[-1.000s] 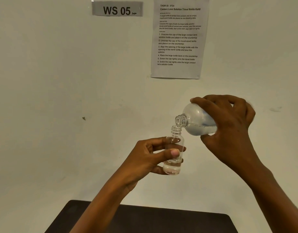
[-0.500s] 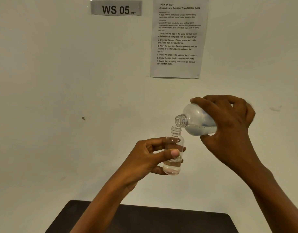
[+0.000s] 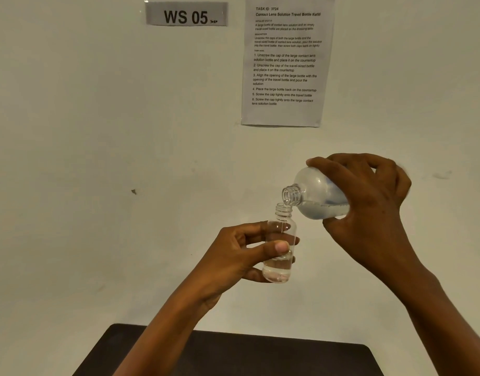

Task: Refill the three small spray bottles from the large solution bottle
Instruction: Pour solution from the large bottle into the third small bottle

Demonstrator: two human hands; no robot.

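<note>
My left hand grips a small clear bottle, uncapped and upright, with clear liquid filling its lower part. My right hand holds the large solution bottle tipped on its side, its open threaded neck just above and touching the small bottle's mouth. Liquid lies along the lower side of the large bottle. Both bottles are held in the air in front of the wall. No caps and no other small bottles are in view.
A dark table shows at the bottom edge, below my arms. On the pale wall hang a "WS 05" label and a printed instruction sheet.
Both hands and bottles hold almost the same pose. The liquid level in the small bottle looks slightly higher.
</note>
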